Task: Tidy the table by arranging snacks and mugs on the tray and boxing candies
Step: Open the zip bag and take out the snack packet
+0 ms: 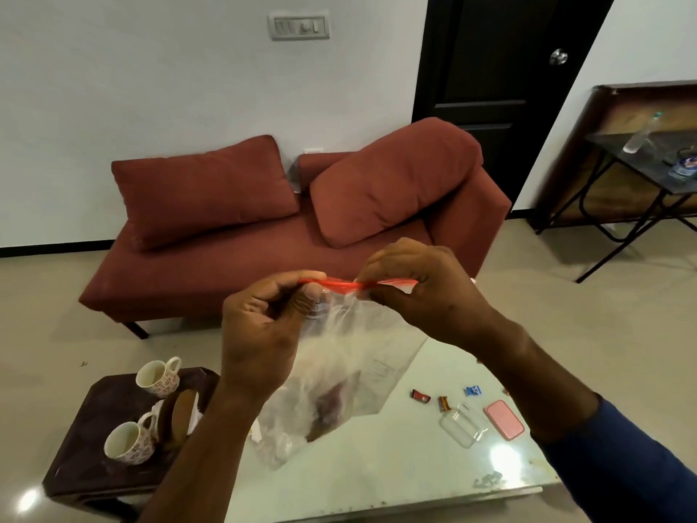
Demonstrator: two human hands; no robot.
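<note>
I hold a clear zip bag with a red seal strip up in front of me, above the glass table. My left hand pinches the strip at its left end and my right hand pinches it further right. Something dark brown lies in the bag's bottom. Two floral mugs lie tilted on the dark tray at the left, with a brown round snack between them. Loose candies, one red, one brown and one blue, lie on the table near a clear box and its pink lid.
A red sofa with two cushions stands behind the table. A dark door is at the back right. A black folding side table with bottles stands at the far right. Pale floor lies between sofa and table.
</note>
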